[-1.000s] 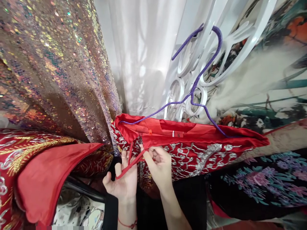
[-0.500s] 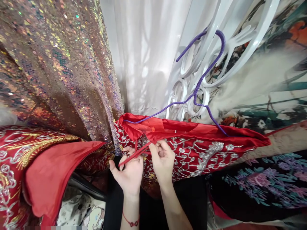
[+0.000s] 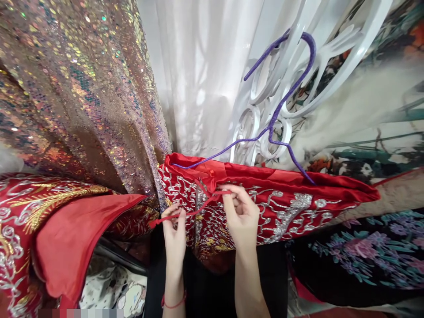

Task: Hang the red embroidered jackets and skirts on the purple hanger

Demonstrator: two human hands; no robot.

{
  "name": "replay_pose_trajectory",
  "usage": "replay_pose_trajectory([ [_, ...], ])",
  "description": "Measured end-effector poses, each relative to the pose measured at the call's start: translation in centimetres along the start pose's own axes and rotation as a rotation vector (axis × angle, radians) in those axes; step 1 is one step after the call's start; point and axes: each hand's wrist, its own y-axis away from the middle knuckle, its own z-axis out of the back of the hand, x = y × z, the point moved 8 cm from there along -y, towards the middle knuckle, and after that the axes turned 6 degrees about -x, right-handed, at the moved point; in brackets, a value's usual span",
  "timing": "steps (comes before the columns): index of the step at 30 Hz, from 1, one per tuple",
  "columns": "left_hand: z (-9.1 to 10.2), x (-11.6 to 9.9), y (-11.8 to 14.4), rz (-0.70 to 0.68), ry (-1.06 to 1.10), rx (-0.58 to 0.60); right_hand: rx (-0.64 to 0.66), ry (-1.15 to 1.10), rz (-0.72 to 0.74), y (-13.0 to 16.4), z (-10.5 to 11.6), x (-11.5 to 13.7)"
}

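Red ribbon ties [image 3: 192, 211] at the waist of an embroidered red garment [image 3: 285, 207] now run taut between 2 hands, where a second earlier they hung in a slack loop over an upturned left palm. The left hand [image 3: 174, 234] has turned over and dropped lower, pinching one end of the tie between thumb and fingertips just left of the garment's front seam. The right hand [image 3: 241, 215] has moved up and to the right, its fingers closed on the other strand close under the red satin waistband [image 3: 265, 179]. Both grips are shut on the ribbon, and the strand stretches in a near-straight line from one to the other, which suggests the tie is being drawn tight.

The garment hangs folded over a purple wire hanger [image 3: 281, 106], hooked on white scrollwork [image 3: 265, 132] before a sheer white curtain [image 3: 202, 75]. A sequinned fabric [image 3: 76, 97] hangs to the left, above another red and gold embroidered piece [image 3: 49, 207]. A red cord bracelet [image 3: 172, 304] circles the left wrist.
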Motion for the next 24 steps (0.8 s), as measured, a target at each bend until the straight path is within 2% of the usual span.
replay_pose_trajectory([
  [2,0.4,-2.8,1.3,-0.254,-0.153,-0.129,0.073,0.007,-0.036,0.8,-0.7,-0.3],
  [5,1.2,-6.9,3.8,-0.562,-0.202,-0.311,0.182,0.007,-0.115,2.0,-1.5,-0.8],
  [6,1.2,-7.9,4.4,-0.633,-0.207,-0.309,0.229,0.017,-0.142,2.3,-1.8,-0.9],
  [7,0.8,-8.6,4.7,-0.679,-0.229,-0.249,0.278,0.035,-0.160,2.6,-2.1,-0.9],
  [9,-0.9,-9.0,4.5,-0.688,-0.305,-0.012,0.381,0.100,-0.144,3.0,-2.5,-0.7],
  [11,-2.7,-8.3,4.0,-0.614,-0.369,0.238,0.452,0.174,-0.057,3.3,-2.7,0.0],
  [12,-3.2,-8.0,3.7,-0.569,-0.380,0.312,0.467,0.202,-0.002,3.3,-2.6,0.3],
  [14,-3.6,-7.8,3.0,-0.508,-0.371,0.370,0.475,0.235,0.077,3.1,-2.3,0.9],
  [17,-4.0,-8.3,2.4,-0.471,-0.387,0.455,0.486,0.243,0.116,2.2,-1.6,1.2],
  [19,-4.6,-8.6,2.5,-0.450,-0.419,0.621,0.476,0.238,0.148,1.4,-0.9,1.7],
  [21,-4.9,-9.2,2.5,-0.450,-0.420,0.751,0.406,0.224,0.195,0.4,0.2,2.6],
  [22,-4.7,-9.8,2.2,-0.465,-0.400,0.744,0.344,0.211,0.214,-0.1,1.0,3.0],
  [23,-4.1,-10.5,1.5,-0.487,-0.370,0.666,0.262,0.194,0.219,-0.5,1.8,3.2],
  [24,-3.2,-11.1,0.6,-0.510,-0.337,0.530,0.167,0.175,0.211,-0.9,2.8,3.3],
])
